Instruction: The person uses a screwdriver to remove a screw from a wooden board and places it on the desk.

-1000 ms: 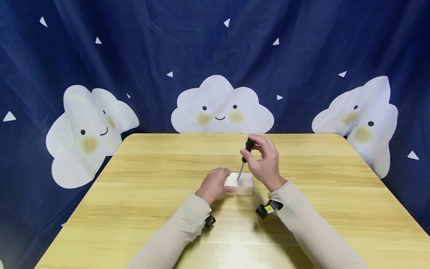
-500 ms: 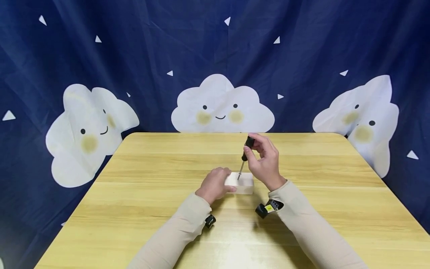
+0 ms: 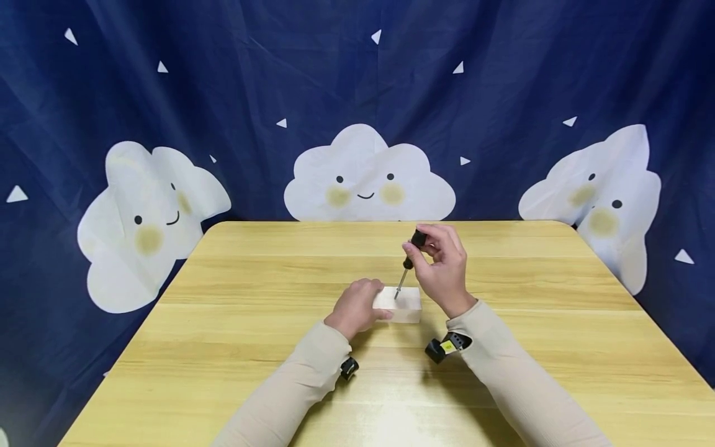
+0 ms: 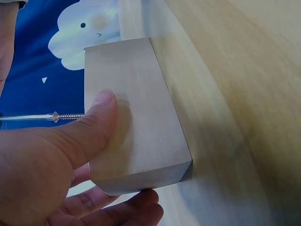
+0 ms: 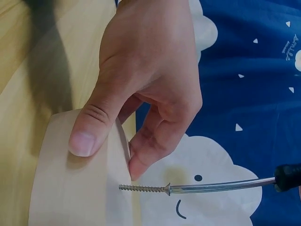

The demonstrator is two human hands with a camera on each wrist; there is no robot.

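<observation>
Right grip: the right hand [image 3: 445,267] pinches the black handle of a screwdriver [image 3: 414,248] between thumb and fingertips.
Left grip: the left hand [image 3: 357,305] holds one end of a pale wooden block [image 4: 141,113], thumb along the near side, fingers at the far side.
Wrist views: both show the threads and flared head of a screw [image 5: 143,189] at the screwdriver's tip, hard to make out from the head.
Hand height: right raised above the block, left low beside the tabletop.
Screwdriver lean: handle tilted rightward, shaft slanting down to the screw.
Block: plain, rectangular, crisp-edged, lying around mid-table [image 3: 251,323].
Behind: a dark blue curtain [image 3: 240,93] with white smiling clouds.
</observation>
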